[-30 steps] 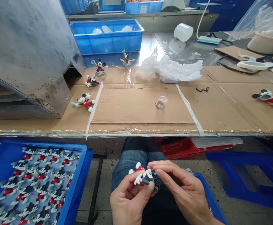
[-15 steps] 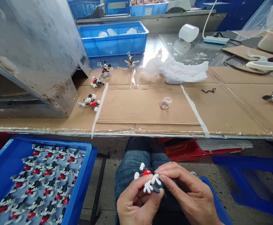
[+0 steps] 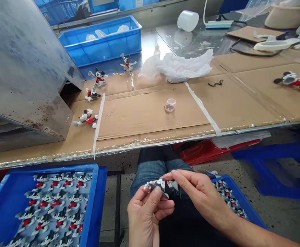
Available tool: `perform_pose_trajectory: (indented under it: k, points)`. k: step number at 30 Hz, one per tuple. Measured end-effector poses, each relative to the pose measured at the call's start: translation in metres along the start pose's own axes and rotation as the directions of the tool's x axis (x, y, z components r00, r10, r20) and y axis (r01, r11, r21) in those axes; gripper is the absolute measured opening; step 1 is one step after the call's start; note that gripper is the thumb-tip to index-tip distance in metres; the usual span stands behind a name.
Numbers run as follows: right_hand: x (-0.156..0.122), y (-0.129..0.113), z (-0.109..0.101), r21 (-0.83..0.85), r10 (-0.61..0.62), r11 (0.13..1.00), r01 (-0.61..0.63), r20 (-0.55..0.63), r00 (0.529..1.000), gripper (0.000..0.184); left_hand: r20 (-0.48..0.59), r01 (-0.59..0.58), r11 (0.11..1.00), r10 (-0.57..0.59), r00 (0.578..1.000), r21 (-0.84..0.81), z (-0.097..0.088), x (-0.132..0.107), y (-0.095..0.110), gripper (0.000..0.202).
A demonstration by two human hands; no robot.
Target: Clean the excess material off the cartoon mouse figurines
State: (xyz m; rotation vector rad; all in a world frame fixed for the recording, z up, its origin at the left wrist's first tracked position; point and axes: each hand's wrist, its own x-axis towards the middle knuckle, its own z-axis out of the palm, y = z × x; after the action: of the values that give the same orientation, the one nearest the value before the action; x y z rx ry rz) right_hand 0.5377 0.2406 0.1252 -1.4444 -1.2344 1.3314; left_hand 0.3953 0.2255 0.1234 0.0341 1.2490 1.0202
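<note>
My left hand (image 3: 150, 209) is closed around a small mouse figurine (image 3: 161, 184) above my lap. The figurine's white face and dark grey ears show between thumb and fingers, while its red shorts are hidden. Close by on its right, my right hand (image 3: 191, 187) has thumb and fingers pressed together at the figurine's edge. A grey-and-white part (image 3: 172, 185) shows just below those fingertips. Whatever the right fingers pinch is too small or covered to make out.
A blue tray (image 3: 94, 199) with rows of similar figurines stands at lower left, another blue tray (image 3: 258, 219) at lower right. On the cardboard-covered bench (image 3: 144, 120) are several figurines, a small round clear container (image 3: 169, 108) and crumpled white plastic (image 3: 186, 67). A metal box (image 3: 36, 68) rises at left.
The figurine has been turned, so its face shows instead of the red shorts. My right hand has shifted slightly up. The camera view has tilted and swung right, revealing figurines in the right tray.
</note>
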Motion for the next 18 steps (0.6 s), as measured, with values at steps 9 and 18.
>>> perform_pose_trajectory:
  k: [9,18]
  points:
    - [-0.002,0.003,-0.001,-0.018,-0.041,0.999,0.041,0.025,0.999,0.031,-0.02,-0.12,0.99,0.121,0.992,0.075,0.002,-0.003,-0.006,0.039]
    - [-0.004,0.008,-0.005,0.029,-0.381,0.924,0.381,-0.015,0.924,0.015,-0.02,-0.563,0.773,0.593,0.805,0.291,-0.003,-0.011,-0.02,0.024]
